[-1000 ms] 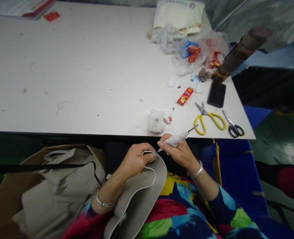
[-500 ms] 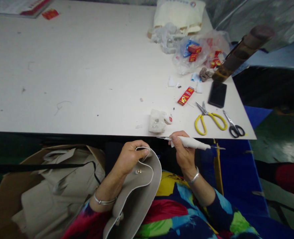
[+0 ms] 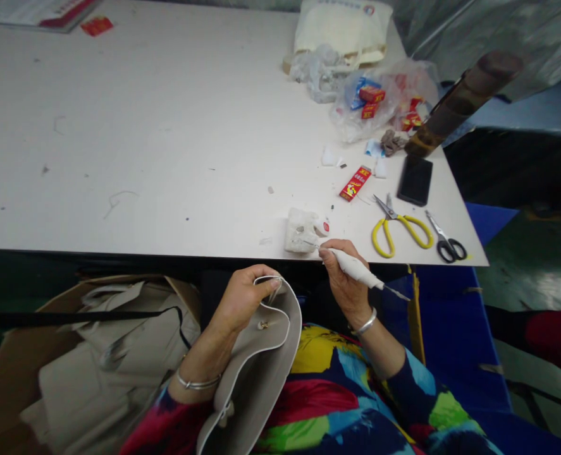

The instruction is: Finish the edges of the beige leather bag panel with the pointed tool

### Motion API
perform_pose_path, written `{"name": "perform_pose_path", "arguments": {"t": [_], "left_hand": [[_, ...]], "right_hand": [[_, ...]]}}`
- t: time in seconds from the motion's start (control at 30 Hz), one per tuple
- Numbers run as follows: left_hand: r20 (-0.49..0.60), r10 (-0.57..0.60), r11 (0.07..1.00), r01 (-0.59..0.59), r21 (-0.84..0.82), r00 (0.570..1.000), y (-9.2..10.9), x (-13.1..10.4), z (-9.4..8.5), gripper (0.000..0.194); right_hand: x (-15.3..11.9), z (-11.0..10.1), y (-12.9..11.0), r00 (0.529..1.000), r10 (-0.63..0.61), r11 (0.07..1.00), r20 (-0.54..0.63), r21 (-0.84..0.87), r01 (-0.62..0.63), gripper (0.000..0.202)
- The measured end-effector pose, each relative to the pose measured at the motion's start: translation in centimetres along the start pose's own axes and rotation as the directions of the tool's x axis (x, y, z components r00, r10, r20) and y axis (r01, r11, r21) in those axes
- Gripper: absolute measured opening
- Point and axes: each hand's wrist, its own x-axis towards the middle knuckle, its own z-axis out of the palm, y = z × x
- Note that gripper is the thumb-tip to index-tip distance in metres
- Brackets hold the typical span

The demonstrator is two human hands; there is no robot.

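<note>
My left hand (image 3: 242, 296) pinches the upper edge of a beige bag (image 3: 280, 354), which lies open in my lap with a small metal fitting on its inner flap. In my right hand (image 3: 349, 281) is a thin-tipped tool wrapped in white (image 3: 358, 270), metal showing at both ends. Its narrow tip points left and reaches a whitish block (image 3: 300, 231) at the table's front edge; whether it touches the block or hovers over it I cannot tell. A white piece with a red mark (image 3: 322, 226) sits against the block's right side.
On the table (image 3: 166, 139) lie yellow-handled scissors (image 3: 401, 227), black scissors (image 3: 446, 243), a phone (image 3: 415, 180) and a red packet (image 3: 355, 184). A tall dark bottle (image 3: 465, 101) stands behind them, beside plastic bags (image 3: 360, 104). Left of me, a cardboard box (image 3: 9, 385) holds beige pieces.
My right hand has moved slightly left and up, tilting the tool so its tip is over the whitish block. The bag and my left hand have shifted a little left.
</note>
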Motion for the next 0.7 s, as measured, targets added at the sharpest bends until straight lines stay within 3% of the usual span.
{"name": "perform_pose_path", "arguments": {"t": [0.47,0.6,0.7], "left_hand": [[0.07,-0.004,0.997,-0.001,0.071,0.998,0.33,-0.14,-0.09,0.019],[0.076,-0.02,0.998,0.015,0.067,0.997,0.09,-0.06,-0.16,0.019],[0.087,-0.03,0.998,0.024,0.066,0.996,0.06,-0.09,-0.33,0.02]], "right_hand": [[0.47,0.3,0.88,0.987,-0.147,0.987,0.065,-0.058,0.151,0.014],[0.38,-0.15,0.57,0.994,-0.099,0.995,0.05,-0.023,0.1,0.014],[-0.14,-0.55,0.09,0.996,0.016,0.991,0.085,0.133,-0.028,0.016]]}}
